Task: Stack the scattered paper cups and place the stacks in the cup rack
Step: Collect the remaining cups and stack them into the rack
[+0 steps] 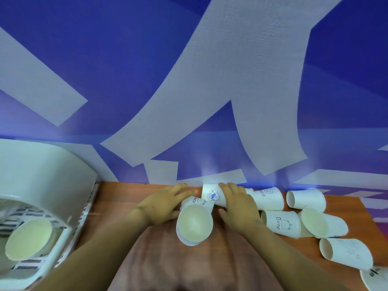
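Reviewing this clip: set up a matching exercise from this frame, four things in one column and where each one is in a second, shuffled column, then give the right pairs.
Things
1. Stack of cups
2. Cup printed "Bear"
3. Cup with the round blue logo
4. Cup in the rack

Places
A. Under the right hand's fingers, by the wall
B. Far left, inside the white slatted rack
C. Between the two hands, mouth towards the camera
D. On its side, just right of the right hand

Pairs: 1-C, 2-D, 3-A, 4-B
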Action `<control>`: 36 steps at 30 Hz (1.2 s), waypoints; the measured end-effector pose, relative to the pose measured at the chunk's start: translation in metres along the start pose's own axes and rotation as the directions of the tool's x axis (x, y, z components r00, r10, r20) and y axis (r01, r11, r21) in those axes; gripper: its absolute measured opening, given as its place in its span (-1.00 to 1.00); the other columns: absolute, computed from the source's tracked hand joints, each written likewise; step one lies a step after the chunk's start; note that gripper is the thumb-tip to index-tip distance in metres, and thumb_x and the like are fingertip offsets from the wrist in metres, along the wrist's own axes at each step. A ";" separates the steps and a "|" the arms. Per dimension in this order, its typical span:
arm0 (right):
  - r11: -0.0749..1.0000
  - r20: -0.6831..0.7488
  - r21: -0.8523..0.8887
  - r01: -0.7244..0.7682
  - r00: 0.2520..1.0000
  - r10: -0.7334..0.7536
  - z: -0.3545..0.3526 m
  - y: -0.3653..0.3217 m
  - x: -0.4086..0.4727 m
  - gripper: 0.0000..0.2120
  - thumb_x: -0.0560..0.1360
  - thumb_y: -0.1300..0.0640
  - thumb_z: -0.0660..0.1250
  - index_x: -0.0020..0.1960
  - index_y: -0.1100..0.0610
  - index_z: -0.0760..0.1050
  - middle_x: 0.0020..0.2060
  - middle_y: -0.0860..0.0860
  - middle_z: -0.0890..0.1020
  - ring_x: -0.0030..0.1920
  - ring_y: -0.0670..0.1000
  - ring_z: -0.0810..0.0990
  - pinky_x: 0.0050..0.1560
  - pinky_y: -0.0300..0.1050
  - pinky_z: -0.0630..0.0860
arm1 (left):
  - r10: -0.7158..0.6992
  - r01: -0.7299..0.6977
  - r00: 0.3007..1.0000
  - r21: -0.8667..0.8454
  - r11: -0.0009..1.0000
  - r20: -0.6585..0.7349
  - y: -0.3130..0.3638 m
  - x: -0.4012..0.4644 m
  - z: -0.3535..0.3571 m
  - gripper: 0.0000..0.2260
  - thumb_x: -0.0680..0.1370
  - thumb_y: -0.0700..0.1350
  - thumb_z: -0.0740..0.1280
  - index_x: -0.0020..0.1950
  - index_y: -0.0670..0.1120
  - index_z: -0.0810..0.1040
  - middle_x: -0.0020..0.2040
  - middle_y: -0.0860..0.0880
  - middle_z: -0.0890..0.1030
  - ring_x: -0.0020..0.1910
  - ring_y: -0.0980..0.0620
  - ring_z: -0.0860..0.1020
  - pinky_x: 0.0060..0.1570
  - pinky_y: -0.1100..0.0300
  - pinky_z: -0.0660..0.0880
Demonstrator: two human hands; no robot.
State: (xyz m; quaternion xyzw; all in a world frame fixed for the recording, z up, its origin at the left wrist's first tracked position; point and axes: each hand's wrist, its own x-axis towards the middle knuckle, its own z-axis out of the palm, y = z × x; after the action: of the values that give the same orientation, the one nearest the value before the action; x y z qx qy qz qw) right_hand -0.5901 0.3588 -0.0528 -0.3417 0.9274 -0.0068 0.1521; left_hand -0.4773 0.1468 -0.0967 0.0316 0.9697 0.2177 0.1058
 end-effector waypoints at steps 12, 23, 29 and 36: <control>0.997 -0.022 -0.063 -0.036 0.999 0.035 0.013 0.010 0.016 -0.51 0.47 0.10 0.26 0.36 0.01 0.22 0.29 -0.01 0.30 0.22 0.07 0.33 0.17 -0.08 0.35 | -0.004 0.005 1.000 -0.049 0.999 0.028 0.008 0.015 0.008 -0.45 0.51 0.23 0.06 0.45 0.04 0.28 0.40 0.07 0.41 0.35 0.05 0.38 0.31 0.17 0.33; 0.996 -0.061 -0.084 -0.006 0.998 0.001 -0.003 0.008 0.004 -0.54 0.46 0.01 0.25 0.34 -0.05 0.26 0.22 -0.07 0.43 0.21 0.06 0.36 0.14 -0.06 0.32 | -0.083 0.083 0.996 -0.019 0.996 -0.015 -0.001 -0.015 -0.010 -0.47 0.50 0.13 0.30 0.44 0.09 0.26 0.32 0.12 0.39 0.27 0.09 0.41 0.26 0.22 0.34; 1.000 -0.174 0.019 0.024 0.984 -0.020 -0.022 -0.005 -0.010 -0.53 0.45 -0.02 0.24 0.35 -0.06 0.29 0.21 -0.09 0.46 0.16 0.05 0.44 0.10 -0.07 0.39 | -0.188 0.198 0.970 0.057 0.979 -0.152 0.001 -0.038 -0.030 -0.44 0.47 0.08 0.34 0.44 0.03 0.27 0.33 0.09 0.37 0.24 0.02 0.41 0.21 0.18 0.36; 0.975 -0.239 0.220 0.038 0.971 0.016 -0.045 -0.007 -0.051 -0.47 0.42 0.00 0.33 0.36 -0.06 0.30 0.24 -0.12 0.41 0.19 0.00 0.46 0.00 -0.06 0.50 | -0.471 0.416 0.841 -0.240 0.877 -0.265 0.023 -0.085 -0.039 -0.48 0.35 -0.03 0.38 0.27 0.00 0.30 0.13 0.04 0.46 0.06 -0.01 0.48 -0.07 0.15 0.44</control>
State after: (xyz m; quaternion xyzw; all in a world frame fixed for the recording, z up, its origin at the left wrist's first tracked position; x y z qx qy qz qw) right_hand -0.5620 0.3821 0.0052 -0.3243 0.9304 -0.1528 0.0765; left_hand -0.4027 0.1421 -0.0359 -0.2388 0.9320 0.2726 -0.0004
